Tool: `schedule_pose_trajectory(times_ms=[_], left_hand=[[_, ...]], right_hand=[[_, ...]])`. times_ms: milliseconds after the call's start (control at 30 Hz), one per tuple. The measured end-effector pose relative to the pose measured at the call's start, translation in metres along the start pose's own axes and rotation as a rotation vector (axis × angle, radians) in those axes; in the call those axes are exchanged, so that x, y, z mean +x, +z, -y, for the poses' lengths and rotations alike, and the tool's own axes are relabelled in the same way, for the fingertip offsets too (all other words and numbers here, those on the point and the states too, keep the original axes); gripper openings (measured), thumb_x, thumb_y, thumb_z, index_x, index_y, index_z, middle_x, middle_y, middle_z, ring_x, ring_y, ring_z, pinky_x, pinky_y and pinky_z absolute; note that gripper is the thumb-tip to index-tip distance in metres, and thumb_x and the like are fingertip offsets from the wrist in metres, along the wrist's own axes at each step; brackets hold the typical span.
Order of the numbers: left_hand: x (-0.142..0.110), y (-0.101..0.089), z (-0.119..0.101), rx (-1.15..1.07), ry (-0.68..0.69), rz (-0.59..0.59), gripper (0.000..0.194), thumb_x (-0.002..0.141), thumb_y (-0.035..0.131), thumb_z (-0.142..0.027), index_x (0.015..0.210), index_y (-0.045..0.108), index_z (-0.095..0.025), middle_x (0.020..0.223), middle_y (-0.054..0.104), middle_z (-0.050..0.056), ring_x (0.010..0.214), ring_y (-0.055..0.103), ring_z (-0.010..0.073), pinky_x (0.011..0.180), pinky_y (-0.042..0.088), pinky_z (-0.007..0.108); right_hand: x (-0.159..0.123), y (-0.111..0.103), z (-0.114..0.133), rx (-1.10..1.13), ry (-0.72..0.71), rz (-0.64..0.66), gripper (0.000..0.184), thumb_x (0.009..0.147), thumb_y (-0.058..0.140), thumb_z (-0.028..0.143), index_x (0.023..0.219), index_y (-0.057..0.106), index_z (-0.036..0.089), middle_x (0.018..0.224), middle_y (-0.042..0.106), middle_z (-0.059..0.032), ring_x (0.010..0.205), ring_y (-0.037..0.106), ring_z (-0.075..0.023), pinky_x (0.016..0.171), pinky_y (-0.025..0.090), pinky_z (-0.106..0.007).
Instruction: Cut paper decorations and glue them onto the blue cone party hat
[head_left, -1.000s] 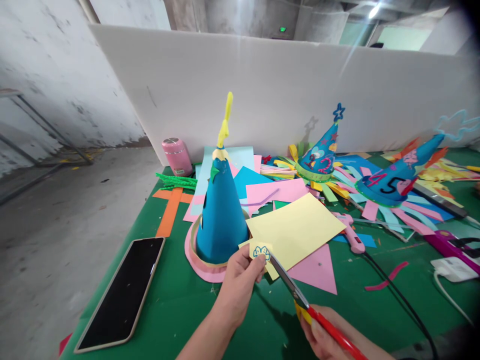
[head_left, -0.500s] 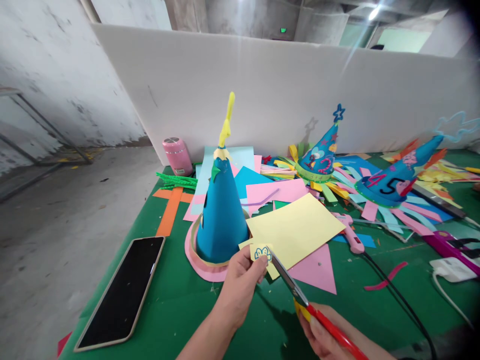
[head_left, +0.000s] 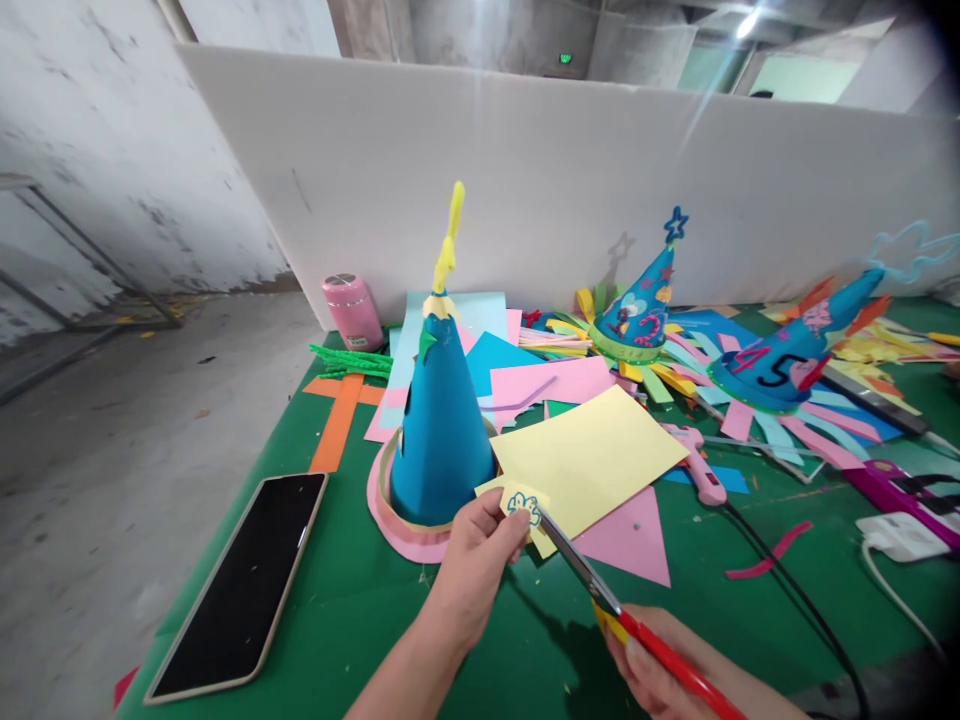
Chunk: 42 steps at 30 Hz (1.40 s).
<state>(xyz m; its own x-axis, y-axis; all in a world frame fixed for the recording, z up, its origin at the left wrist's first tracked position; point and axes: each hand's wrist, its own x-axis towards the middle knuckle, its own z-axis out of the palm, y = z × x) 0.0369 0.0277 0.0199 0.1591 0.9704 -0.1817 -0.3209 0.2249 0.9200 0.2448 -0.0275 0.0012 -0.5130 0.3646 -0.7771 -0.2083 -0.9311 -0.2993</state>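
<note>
Right hand holds scissors at edge of paper scrap, phone well apart.

Left of the left grip, a phone with a dark screen lies on the green table. Farther off that way are orange strips, green pipe cleaners and a pink bottle. Beyond the right grip lies a pink glue gun; well to that grip's right, a white adapter. A star-topped blue hat stands farthest, before a white board.
</note>
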Motion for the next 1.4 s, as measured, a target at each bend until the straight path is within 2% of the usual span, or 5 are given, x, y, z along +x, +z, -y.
schedule_pose_trajectory(times_ms=[500, 800, 1033, 1267, 1400], left_hand=[[0.0, 0.0, -0.004, -0.011, -0.009, -0.022, 0.013, 0.074, 0.059, -0.026, 0.07, 0.06, -0.014, 0.064, 0.051, 0.0, 0.051, 0.032, 0.0059, 0.047, 0.027, 0.018], [0.001, -0.001, -0.004, 0.008, 0.006, -0.042, 0.016, 0.073, 0.06, -0.029, 0.067, 0.058, -0.014, 0.06, 0.048, -0.002, 0.05, 0.03, 0.0071, 0.047, 0.025, 0.019], [0.001, -0.001, -0.004, 0.018, 0.006, -0.029, 0.016, 0.074, 0.06, -0.029, 0.069, 0.059, -0.014, 0.061, 0.047, -0.001, 0.051, 0.03, 0.0071, 0.047, 0.025, 0.019], [0.001, 0.0, -0.001, -0.042, -0.002, -0.029, 0.014, 0.075, 0.059, -0.029, 0.076, 0.061, -0.015, 0.062, 0.047, -0.002, 0.05, 0.03, 0.0058, 0.046, 0.026, 0.018], [0.0, 0.003, -0.003, -0.103, -0.017, -0.005, 0.014, 0.075, 0.06, -0.028, 0.071, 0.058, -0.014, 0.054, 0.04, -0.005, 0.048, 0.03, 0.0055, 0.046, 0.026, 0.018]], right_hand=[[-0.004, 0.001, -0.001, 0.053, 0.024, -0.084, 0.037, 0.06, 0.065, 0.052, 0.074, 0.062, 0.017, 0.054, 0.042, 0.005, 0.04, 0.034, -0.0015, 0.038, 0.029, -0.011], [-0.007, 0.004, -0.003, 0.009, 0.013, -0.1, 0.042, 0.059, 0.064, 0.055, 0.079, 0.063, 0.018, 0.057, 0.043, 0.0042, 0.041, 0.031, -0.0016, 0.037, 0.026, -0.012], [-0.011, 0.016, 0.001, -0.063, -0.016, -0.085, 0.039, 0.072, 0.052, 0.055, 0.068, 0.058, 0.016, 0.055, 0.036, 0.0046, 0.041, 0.024, -0.0033, 0.035, 0.023, -0.014], [-0.006, 0.015, 0.006, -0.505, -0.411, 0.084, 0.034, 0.07, 0.062, 0.043, 0.06, 0.049, 0.014, 0.057, 0.035, 0.0054, 0.052, 0.032, -0.0039, 0.047, 0.029, -0.013], [-0.003, 0.018, 0.006, -0.62, -0.532, 0.083, 0.037, 0.07, 0.057, 0.05, 0.062, 0.049, 0.015, 0.058, 0.036, 0.006, 0.054, 0.035, -0.004, 0.052, 0.032, -0.014]])
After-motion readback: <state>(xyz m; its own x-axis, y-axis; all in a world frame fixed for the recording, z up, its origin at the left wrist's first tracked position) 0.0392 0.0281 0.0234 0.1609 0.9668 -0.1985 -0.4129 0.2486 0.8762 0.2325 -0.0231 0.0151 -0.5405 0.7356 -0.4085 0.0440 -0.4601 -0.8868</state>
